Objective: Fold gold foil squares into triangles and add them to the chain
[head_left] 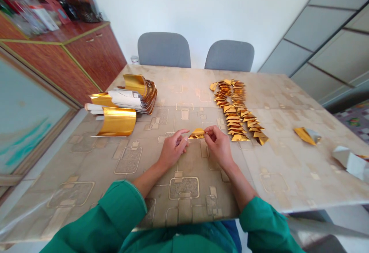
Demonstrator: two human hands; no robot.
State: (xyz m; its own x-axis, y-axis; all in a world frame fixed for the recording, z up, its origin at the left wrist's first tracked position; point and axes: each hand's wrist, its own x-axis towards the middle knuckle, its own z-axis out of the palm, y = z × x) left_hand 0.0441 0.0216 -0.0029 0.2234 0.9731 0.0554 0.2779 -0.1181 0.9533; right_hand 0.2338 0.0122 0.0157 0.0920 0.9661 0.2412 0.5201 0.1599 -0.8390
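Note:
A small folded gold paper piece, boat-like in shape (pixel 197 133), is between my two hands above the patterned tablecloth. My right hand (pixel 218 145) pinches its right end between thumb and fingertips. At the other end, my left hand (pixel 173 148) is open, index finger and thumb apart, with the tips close to the paper; whether they touch it I cannot tell. Two rows of similar folded gold papers (pixel 238 118) stand pressed one against another, just beyond my right hand. To the far left lies a stack of gold and white paper sheets (pixel 127 98), with one curled gold sheet (pixel 117 121) in front.
A crumpled gold paper (pixel 306 135) and a white paper piece (pixel 350 162) lie toward the table's right side. Two grey chairs (pixel 164 49) stand behind the far edge. On the left is a wooden cabinet (pixel 95 59) with bags and bottles on top.

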